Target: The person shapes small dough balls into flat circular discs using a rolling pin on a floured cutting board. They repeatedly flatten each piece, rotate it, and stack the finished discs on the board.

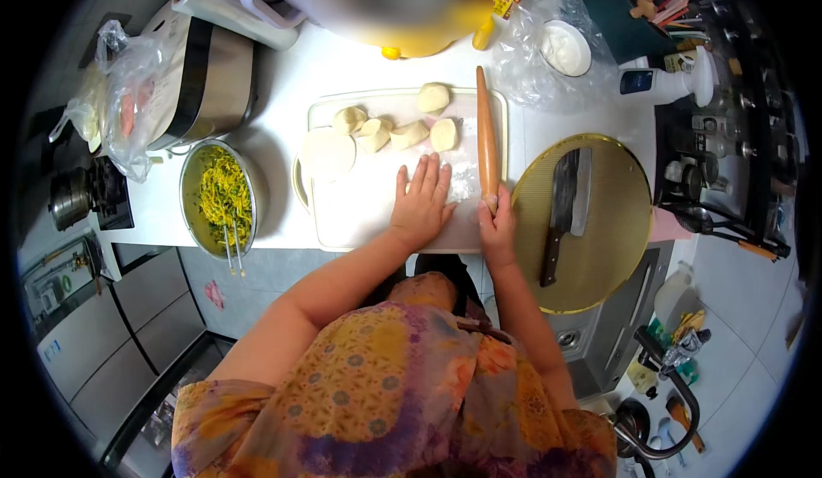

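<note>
My left hand (420, 202) lies palm down on the white cutting board (359, 221), fingers spread. A small pale bit shows between its fingers; whatever is under the palm is hidden. My right hand (498, 227) grips the lower end of a tapered wooden rolling pin (486, 128), which points away from me along the board's right side. Several cut dough pieces (409, 135) sit in a loose row beyond my left hand, with another dough piece (433, 98) farther back. A flat round dough wrapper (328, 154) rests at the board's left. Loose flour (463, 179) dusts the surface between my hands.
To the left stands a metal bowl (188, 205) of yellow-green shredded filling with chopsticks (237, 250). At right, a cleaver (568, 208) lies on a round gold-rimmed mesh tray (610, 253) overlapping the sink (587, 349). A white bowl of flour (566, 48) sits on plastic behind.
</note>
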`<action>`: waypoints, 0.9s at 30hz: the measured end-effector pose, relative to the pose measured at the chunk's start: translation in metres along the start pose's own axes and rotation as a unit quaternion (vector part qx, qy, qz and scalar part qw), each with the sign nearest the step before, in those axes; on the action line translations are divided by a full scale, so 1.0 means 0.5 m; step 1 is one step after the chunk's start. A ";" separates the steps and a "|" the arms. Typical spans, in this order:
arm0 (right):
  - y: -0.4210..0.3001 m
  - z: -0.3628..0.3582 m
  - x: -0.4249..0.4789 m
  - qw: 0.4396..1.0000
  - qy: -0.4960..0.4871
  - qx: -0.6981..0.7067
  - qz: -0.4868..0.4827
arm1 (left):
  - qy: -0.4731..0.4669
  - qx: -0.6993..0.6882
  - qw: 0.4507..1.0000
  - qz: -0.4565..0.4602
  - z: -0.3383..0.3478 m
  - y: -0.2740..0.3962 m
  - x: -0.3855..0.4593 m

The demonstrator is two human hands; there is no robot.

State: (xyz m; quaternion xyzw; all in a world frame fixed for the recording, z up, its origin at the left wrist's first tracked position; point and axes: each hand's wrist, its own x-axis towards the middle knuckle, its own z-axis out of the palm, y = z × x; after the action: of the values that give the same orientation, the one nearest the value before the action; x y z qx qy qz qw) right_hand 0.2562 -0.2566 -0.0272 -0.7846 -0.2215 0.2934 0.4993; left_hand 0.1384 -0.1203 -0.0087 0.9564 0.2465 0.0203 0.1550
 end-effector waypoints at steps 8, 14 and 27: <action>-0.003 0.003 0.001 1.000 0.010 -0.024 0.008 | -0.034 -0.042 0.997 0.061 -0.034 -0.016 0.025; -0.008 0.007 0.002 0.999 0.033 0.017 0.011 | 0.138 -0.200 0.967 -0.082 -0.020 -0.091 -0.035; -0.010 0.020 -0.001 0.996 0.047 0.063 0.031 | 0.087 -0.212 0.973 0.013 -0.134 -0.044 -0.083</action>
State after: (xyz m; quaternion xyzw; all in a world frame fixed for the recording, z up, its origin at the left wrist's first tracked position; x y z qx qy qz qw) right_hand 0.2488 -0.2482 -0.0257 -0.7709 -0.1544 0.2844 0.5486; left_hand 0.0840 -0.1028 0.0500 0.8998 0.2364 0.1568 0.3316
